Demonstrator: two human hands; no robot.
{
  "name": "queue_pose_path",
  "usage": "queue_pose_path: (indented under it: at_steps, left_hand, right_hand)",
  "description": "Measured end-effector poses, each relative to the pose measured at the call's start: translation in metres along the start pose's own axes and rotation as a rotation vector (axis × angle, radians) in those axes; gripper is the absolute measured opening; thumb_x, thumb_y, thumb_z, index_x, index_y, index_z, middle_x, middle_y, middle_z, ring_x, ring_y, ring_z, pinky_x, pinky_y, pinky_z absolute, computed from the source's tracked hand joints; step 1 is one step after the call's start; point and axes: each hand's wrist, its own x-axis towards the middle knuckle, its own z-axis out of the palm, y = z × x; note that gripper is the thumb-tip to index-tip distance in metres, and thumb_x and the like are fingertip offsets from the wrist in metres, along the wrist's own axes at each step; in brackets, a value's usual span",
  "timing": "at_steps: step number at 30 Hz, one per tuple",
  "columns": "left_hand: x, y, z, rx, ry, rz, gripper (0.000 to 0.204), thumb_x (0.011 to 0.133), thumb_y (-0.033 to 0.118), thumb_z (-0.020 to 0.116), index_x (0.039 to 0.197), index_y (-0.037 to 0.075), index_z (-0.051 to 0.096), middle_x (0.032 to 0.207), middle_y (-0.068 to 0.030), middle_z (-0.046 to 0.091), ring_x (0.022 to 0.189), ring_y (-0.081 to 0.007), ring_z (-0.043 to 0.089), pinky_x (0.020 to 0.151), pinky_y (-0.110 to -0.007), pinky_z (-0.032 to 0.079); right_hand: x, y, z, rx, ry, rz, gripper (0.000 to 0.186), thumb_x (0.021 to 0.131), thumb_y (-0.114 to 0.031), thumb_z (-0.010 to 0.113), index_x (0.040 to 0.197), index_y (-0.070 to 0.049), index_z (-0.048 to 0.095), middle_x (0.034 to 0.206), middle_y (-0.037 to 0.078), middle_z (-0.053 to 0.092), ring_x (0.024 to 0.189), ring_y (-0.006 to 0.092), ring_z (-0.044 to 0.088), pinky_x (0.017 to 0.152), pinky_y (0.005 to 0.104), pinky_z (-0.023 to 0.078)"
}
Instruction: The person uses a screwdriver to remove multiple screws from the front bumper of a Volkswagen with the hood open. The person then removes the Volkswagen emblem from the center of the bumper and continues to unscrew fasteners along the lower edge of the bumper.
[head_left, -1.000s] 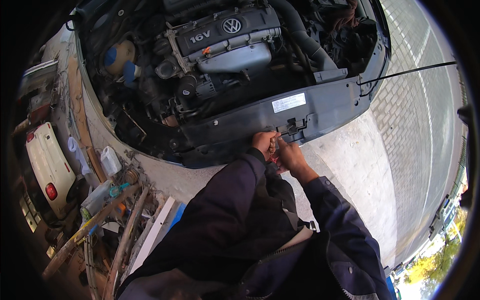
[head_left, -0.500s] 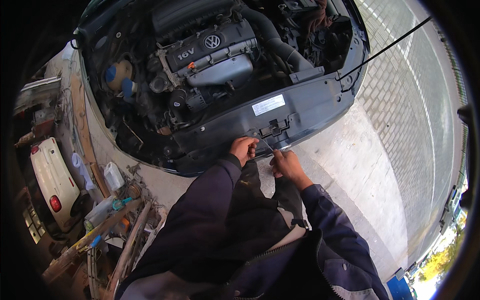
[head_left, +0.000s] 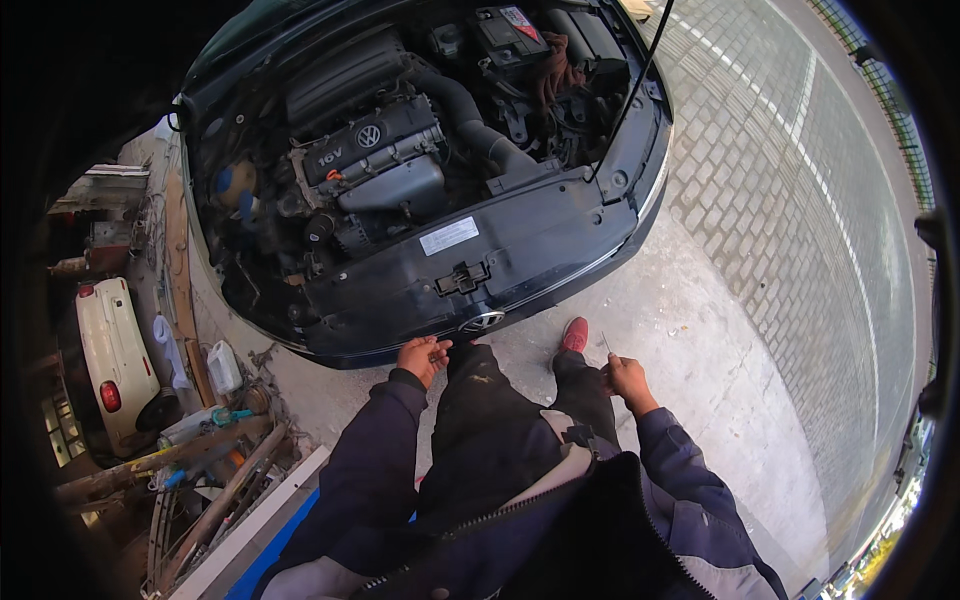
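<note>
Car [head_left: 585, 235] with engine bay exposed, hands apart before its nose

Across the car's front runs a black panel [head_left: 380, 285], and behind it sits the engine [head_left: 385, 150]. Left hand [head_left: 424, 360] is near the bumper, its fingers bent and drawn together; I cannot tell whether they hold anything. Right hand [head_left: 629, 376], well apart from it over pale concrete [head_left: 680, 315], has its fingers closed around a thin tool [head_left: 605, 342], whose slim shaft points forward from the fist.

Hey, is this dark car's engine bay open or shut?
Open: the engine and battery lie exposed, and a thin rod rises at the front.
</note>
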Motion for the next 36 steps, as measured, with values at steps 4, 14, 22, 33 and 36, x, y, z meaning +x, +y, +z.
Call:
queue_pose_path:
  at_steps: [4,14,22,33,36]
  left_hand:
    - [-0.029,-0.051,0.048,-0.081,0.029,-0.058,0.019,0.107,0.025,0.057,0.102,0.007,0.060,0.082,-0.0082,0.068,0.058,-0.0135,0.054,0.052,-0.032,0.046]
    - [-0.067,-0.076,0.114,-0.092,0.165,0.121,0.030,0.106,0.032,0.060,0.097,0.004,0.065,0.065,-0.0005,0.049,0.048,-0.0115,0.040,0.044,-0.029,0.033]
    - [-0.062,-0.054,0.143,-0.063,0.149,0.180,0.027,0.105,0.028,0.062,0.100,0.002,0.069,0.066,0.0011,0.049,0.050,-0.0110,0.042,0.045,-0.029,0.035]
    - [-0.061,-0.046,0.156,-0.110,0.006,0.223,0.023,0.107,0.017,0.056,0.120,0.002,0.069,0.091,-0.0048,0.069,0.070,-0.0113,0.061,0.063,-0.029,0.052]
    - [-0.059,-0.049,0.169,-0.153,-0.046,0.190,0.020,0.106,0.013,0.058,0.121,0.002,0.066,0.104,-0.0090,0.072,0.076,-0.0126,0.063,0.068,-0.029,0.054]
  right_hand:
    - [0.004,0.012,-0.087,0.128,0.022,0.033,0.050,0.107,-0.036,0.050,0.088,0.007,0.069,0.067,0.014,0.067,0.053,0.0222,0.065,0.050,0.0351,0.054]
    - [0.023,0.003,-0.162,0.193,0.052,0.043,0.048,0.106,-0.036,0.050,0.092,0.006,0.067,0.067,0.012,0.064,0.050,0.0209,0.061,0.048,0.0342,0.054]
    - [0.027,-0.008,-0.144,0.176,0.019,-0.042,0.044,0.106,-0.031,0.050,0.116,0.008,0.068,0.074,0.013,0.069,0.056,0.0194,0.066,0.053,0.0334,0.057]
    - [0.019,-0.066,-0.117,-0.107,0.026,-0.327,0.033,0.104,-0.024,0.057,0.115,0.004,0.071,0.076,0.011,0.072,0.058,0.0168,0.067,0.057,0.0316,0.054]
    - [0.005,-0.103,-0.093,-0.261,-0.043,-0.471,0.030,0.103,-0.023,0.058,0.114,0.002,0.072,0.076,0.010,0.072,0.063,0.0157,0.069,0.062,0.0315,0.055]
